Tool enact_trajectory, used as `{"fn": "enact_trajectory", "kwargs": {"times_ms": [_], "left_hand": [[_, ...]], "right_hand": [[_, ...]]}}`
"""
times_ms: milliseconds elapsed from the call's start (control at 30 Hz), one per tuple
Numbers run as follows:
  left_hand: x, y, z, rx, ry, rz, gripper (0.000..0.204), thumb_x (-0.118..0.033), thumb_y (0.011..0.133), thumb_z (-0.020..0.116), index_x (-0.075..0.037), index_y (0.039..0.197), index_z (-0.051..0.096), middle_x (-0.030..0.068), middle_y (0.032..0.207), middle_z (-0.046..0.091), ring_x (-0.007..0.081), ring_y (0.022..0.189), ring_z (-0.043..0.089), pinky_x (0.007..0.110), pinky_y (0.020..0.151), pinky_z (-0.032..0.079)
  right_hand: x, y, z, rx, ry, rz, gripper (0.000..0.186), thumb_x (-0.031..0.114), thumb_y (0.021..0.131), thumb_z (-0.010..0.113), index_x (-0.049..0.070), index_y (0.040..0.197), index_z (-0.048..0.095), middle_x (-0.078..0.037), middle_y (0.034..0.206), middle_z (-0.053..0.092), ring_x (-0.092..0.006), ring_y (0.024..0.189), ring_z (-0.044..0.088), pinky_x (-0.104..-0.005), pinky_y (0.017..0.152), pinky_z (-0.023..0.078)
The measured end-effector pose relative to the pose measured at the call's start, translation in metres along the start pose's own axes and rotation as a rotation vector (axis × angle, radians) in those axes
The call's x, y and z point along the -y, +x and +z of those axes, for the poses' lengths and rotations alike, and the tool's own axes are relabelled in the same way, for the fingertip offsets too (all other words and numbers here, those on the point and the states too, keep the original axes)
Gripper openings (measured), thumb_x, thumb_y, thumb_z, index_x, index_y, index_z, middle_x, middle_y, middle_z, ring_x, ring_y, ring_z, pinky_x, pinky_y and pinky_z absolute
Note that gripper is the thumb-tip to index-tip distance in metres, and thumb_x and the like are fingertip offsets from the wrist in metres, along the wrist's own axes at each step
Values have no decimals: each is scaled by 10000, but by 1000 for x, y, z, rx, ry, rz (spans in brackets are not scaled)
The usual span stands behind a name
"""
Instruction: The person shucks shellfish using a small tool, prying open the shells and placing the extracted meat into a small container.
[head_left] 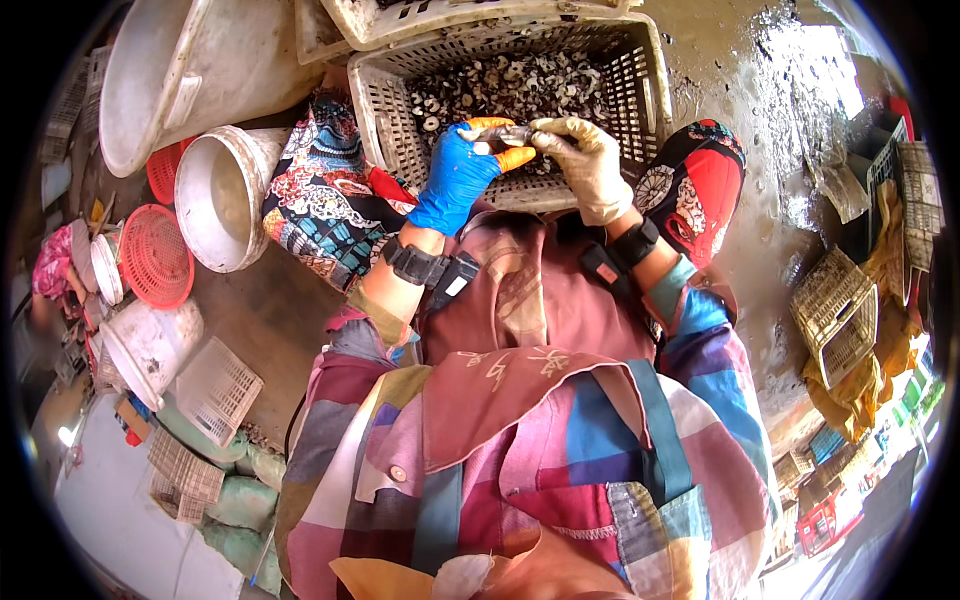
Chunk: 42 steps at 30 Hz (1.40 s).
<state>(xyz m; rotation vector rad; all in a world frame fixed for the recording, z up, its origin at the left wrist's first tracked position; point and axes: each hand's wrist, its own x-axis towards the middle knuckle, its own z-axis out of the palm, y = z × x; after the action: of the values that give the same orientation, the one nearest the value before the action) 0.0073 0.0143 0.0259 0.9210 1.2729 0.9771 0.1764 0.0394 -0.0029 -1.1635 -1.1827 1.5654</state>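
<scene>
In front of me a pale plastic crate point(365, 110) with slotted walls holds many small black-and-white pieces point(510, 85); what kind they are I cannot make out. My left hand point(462, 172), in a blue glove with orange finger covers, pinches a small greyish piece point(512, 136) above the crate's near side. My right hand point(588, 165), in a cream glove, has its fingertips closed on the other end of the same piece. The two hands nearly meet there. Black bands circle both my wrists.
White tubs point(228, 200) and a red round basket point(157, 257) stand to my left, past my knee. Another crate point(430, 20) adjoins the far side. At right lie wet floor point(740, 75) and an upturned crate point(835, 310). Another person point(58, 262) is at far left.
</scene>
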Motion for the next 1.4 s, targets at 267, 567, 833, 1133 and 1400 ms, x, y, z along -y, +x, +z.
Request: {"fn": "enact_trajectory", "kwargs": {"times_ms": [267,567,833,1133,1400], "left_hand": [[1,-1,7,-53,-26,34,356,-49,684,757,6,998,600,50,880,641,108,810,597,248,727,510],[-19,7,-8,126,878,96,446,-272,631,801,-15,955,635,137,841,625,252,787,606,324,705,482],[0,1,-10,46,-174,-47,346,2,728,700,12,1056,588,42,924,631,105,833,585,240,736,504],[-9,-16,-5,45,-431,-225,332,4,730,695,20,1044,589,33,911,614,135,819,599,245,773,504],[0,-14,-15,153,-409,-142,346,-15,789,631,27,1122,546,85,1012,613,180,896,609,271,791,511]], "right_hand": [[-2,13,-16,-97,101,276,103,118,807,660,17,823,646,-18,709,629,-68,599,535,-201,558,430],[4,5,14,40,466,420,78,112,813,648,39,833,630,8,681,591,-55,570,508,-190,551,428],[7,-3,-4,24,234,216,146,5,765,670,-8,905,632,-63,885,645,-89,766,583,-225,706,484],[-5,2,-27,-173,84,297,98,5,753,679,20,842,641,-54,884,648,-87,772,564,-220,726,457],[9,-7,-5,-36,198,124,111,-21,745,680,18,841,639,-53,879,649,-100,805,580,-235,766,474]]}}
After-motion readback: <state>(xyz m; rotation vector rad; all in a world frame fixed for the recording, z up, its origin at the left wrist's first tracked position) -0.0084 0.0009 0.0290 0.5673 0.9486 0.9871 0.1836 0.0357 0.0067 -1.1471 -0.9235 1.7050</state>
